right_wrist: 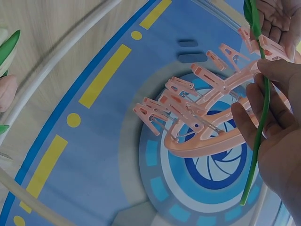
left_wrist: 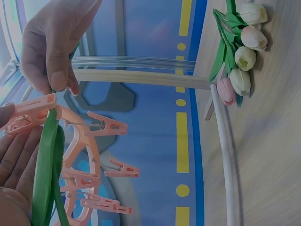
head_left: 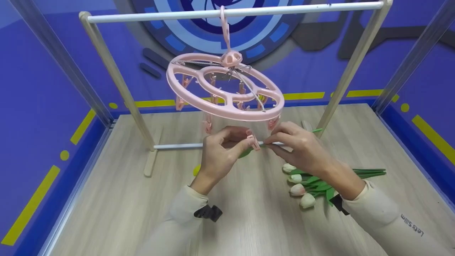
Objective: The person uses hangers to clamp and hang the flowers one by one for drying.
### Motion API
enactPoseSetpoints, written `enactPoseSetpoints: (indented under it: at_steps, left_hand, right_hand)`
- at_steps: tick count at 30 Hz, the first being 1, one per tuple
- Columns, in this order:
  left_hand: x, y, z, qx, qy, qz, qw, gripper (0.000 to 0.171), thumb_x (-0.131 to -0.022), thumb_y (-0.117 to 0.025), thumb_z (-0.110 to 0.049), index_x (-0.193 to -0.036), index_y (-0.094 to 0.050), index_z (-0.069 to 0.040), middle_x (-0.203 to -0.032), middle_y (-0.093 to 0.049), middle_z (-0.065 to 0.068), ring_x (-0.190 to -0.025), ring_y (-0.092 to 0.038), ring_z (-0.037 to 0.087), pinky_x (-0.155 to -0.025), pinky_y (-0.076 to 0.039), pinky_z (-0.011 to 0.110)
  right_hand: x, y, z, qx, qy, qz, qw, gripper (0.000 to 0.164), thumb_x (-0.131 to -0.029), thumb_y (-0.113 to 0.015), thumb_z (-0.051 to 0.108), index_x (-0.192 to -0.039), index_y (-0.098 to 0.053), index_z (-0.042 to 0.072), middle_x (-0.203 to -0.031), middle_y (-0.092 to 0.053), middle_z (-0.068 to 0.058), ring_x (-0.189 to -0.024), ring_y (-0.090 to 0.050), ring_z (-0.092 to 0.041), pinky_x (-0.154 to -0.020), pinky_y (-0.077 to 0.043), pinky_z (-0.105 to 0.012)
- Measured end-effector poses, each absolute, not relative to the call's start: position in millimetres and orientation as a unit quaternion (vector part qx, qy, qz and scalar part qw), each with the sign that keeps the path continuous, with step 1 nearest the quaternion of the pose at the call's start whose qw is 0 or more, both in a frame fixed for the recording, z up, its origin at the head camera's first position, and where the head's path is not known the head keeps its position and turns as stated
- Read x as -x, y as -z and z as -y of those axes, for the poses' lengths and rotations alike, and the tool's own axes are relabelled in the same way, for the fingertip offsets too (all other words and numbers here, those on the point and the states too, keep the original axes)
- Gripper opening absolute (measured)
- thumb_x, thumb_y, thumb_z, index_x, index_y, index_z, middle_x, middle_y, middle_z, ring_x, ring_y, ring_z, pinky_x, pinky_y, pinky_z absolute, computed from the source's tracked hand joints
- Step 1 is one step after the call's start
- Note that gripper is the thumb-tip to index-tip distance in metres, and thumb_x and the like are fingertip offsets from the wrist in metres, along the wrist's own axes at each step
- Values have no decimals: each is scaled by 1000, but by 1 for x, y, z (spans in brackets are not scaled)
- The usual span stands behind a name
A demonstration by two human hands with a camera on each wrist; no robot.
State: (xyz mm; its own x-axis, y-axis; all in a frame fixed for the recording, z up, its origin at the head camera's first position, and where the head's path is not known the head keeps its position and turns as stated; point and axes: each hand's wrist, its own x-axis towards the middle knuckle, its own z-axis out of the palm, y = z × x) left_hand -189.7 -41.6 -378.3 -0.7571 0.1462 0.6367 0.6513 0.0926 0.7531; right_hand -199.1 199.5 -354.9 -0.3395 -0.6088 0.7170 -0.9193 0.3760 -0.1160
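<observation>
My left hand (head_left: 222, 153) pinches a pink clothespin (head_left: 253, 139) between thumb and fingers, below the rim of a round pink clip hanger (head_left: 245, 114). My right hand (head_left: 302, 145) pinches the green stem (right_wrist: 256, 153) of an artificial flower, just right of the clothespin. The stem passes at the clothespin's tip; whether the clip bites it I cannot tell. Long green leaves (left_wrist: 43, 174) hang beside my left palm. A yellow patch (head_left: 196, 170) shows behind my left wrist, perhaps the bloom. More pink clothespins (left_wrist: 110, 126) dangle from the hanger.
The hanger hooks over the white top bar (head_left: 160, 16) of a wooden-legged rack. Several white and pinkish artificial tulips (head_left: 298, 190) lie on the wood-grain table (head_left: 117, 213), partly beneath my right forearm. A lower white rod (head_left: 177, 146) crosses behind my hands. Blue patterned walls surround the table.
</observation>
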Motion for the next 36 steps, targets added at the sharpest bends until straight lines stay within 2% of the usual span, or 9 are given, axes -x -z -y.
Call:
enactPoseSetpoints:
  at_steps: [6, 12, 17, 23, 31, 36]
  left_hand:
    - [189, 379, 41, 270, 620, 710, 194, 25, -94, -83, -13, -115, -76, -1, -106, -79, 2, -93, -76, 16, -84, -65, 34]
    - [187, 378, 43, 258, 619, 718, 185, 30, -96, -82, -13, -122, -75, 0, -113, -79, 3, -100, -76, 14, -88, -64, 34]
    - [186, 377, 46, 257, 613, 723, 189, 34, -97, -80, -14, -127, -73, 1, -118, -78, 4, -105, -75, 13, -91, -63, 33]
    - [186, 377, 55, 249, 607, 718, 234, 31, -97, -80, -13, -124, -74, 1, -118, -78, 4, -103, -76, 16, -89, -63, 34]
    - [187, 375, 75, 236, 605, 693, 313, 25, -93, -82, -3, -117, -76, 1, -112, -79, 4, -99, -77, 22, -88, -64, 36]
    - [185, 372, 86, 227, 592, 695, 340, 26, -92, -82, 0, -118, -75, 0, -111, -79, 4, -99, -76, 22, -88, -64, 36]
  right_hand:
    - [198, 355, -199, -492, -270, 775, 292, 34, -77, -91, -9, -105, -78, 7, -101, -69, -4, -93, -65, -21, -80, -57, -23]
    - [198, 355, -199, -486, -278, 778, 284, 35, -78, -90, -9, -106, -78, 7, -102, -70, -5, -94, -66, -22, -88, -52, -14]
    - [198, 355, -200, -488, -278, 777, 284, 35, -78, -90, -10, -105, -78, 7, -100, -70, -4, -91, -65, -21, -84, -52, -14]
    - [199, 355, -204, -482, -279, 782, 279, 33, -79, -89, -10, -105, -78, 8, -98, -69, -2, -90, -64, -20, -80, -50, -15]
    - [202, 357, -212, -487, -294, 773, 280, 35, -78, -88, -12, -105, -79, 8, -98, -70, -4, -88, -63, -21, -79, -50, -17]
    - [204, 358, -215, -485, -291, 774, 283, 36, -77, -88, -14, -105, -79, 7, -97, -70, -4, -87, -63, -21, -78, -50, -16]
